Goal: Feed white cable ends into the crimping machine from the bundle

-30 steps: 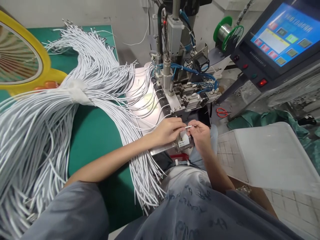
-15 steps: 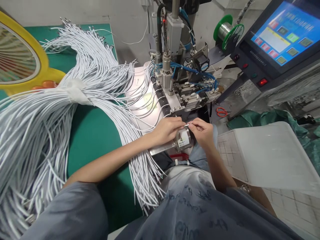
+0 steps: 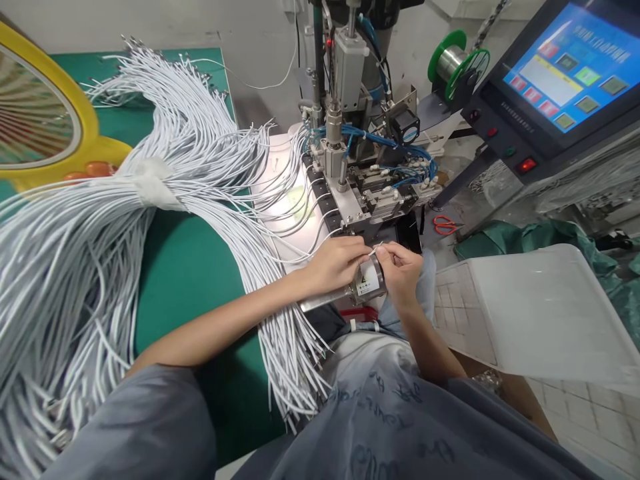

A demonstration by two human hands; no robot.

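Observation:
Between my two hands is the end of a thin white cable (image 3: 373,251), just in front of the machine. My left hand (image 3: 341,262) pinches the cable close to its tip. At the tip itself, the fingers of my right hand (image 3: 401,266) are closed on the fine wire end; the exact grip is too small to make out. Below the fingers sits a metal cylinder with a white label (image 3: 367,279). Beyond it stands the wire-working machine (image 3: 345,193), with a row of white cables lying across its black fixture (image 3: 324,198).
A large tied bundle of white cables (image 3: 210,190) covers much of the green table (image 3: 190,267). At left is a yellow fan-like object (image 3: 90,120). A control screen (image 3: 570,67), a wire spool (image 3: 450,63), red scissors (image 3: 444,225) and a white plastic tray (image 3: 550,313) are on the right.
My right hand has turned slightly, its fingers drawing closer around the cable tip. My left hand has stayed nearly still. An upper part of the machine has shifted a little.

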